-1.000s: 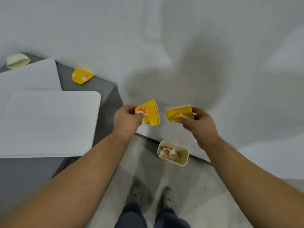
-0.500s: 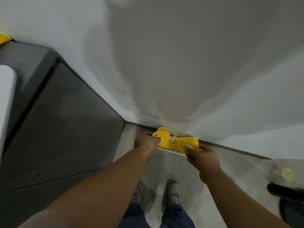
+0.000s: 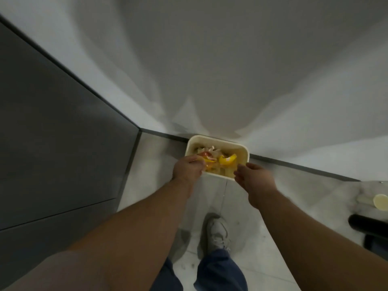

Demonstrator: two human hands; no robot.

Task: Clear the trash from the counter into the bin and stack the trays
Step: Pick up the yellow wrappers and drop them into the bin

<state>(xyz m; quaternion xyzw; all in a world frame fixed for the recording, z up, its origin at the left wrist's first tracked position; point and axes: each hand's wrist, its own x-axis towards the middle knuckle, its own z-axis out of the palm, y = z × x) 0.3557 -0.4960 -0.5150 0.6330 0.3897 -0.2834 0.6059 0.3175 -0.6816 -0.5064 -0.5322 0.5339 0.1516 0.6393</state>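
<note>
Wall (image 3: pixel 231 70) fills the top, dark cabinet (image 3: pixel 52 122) the left, and pale floor (image 3: pixel 304 196) runs between them. The bin (image 3: pixel 244 153) sits on the floor with its far rim against the wall base, near the cabinet corner. Both hands are at its near rim.

Trash (image 3: pixel 227 160), a yellow wrapper among other scraps, lies inside the bin, loose. Left hand (image 3: pixel 188 169) is curled over the near-left rim; motion blur hides whether it pinches a reddish scrap at its fingertips, probably does, can't tell for sure. Right hand (image 3: pixel 253 177) is over the near-right rim, fingers loosely spread, holding nothing.

Risks: the bin looks well filled and shallow, so a scrap let go at the rim could slide out onto the floor. A hand lifting away could catch the rim and tip or shove the light bin. A shoe (image 3: pixel 217 236) stands just behind it; a step forward could kick it.

Room: wall blocks the far side, cabinet closes the left. Open floor lies to the right and behind, apart from a dark object (image 3: pixel 369 227) and a pale disc (image 3: pixel 381 201) at far right. Straight up is clear.
</note>
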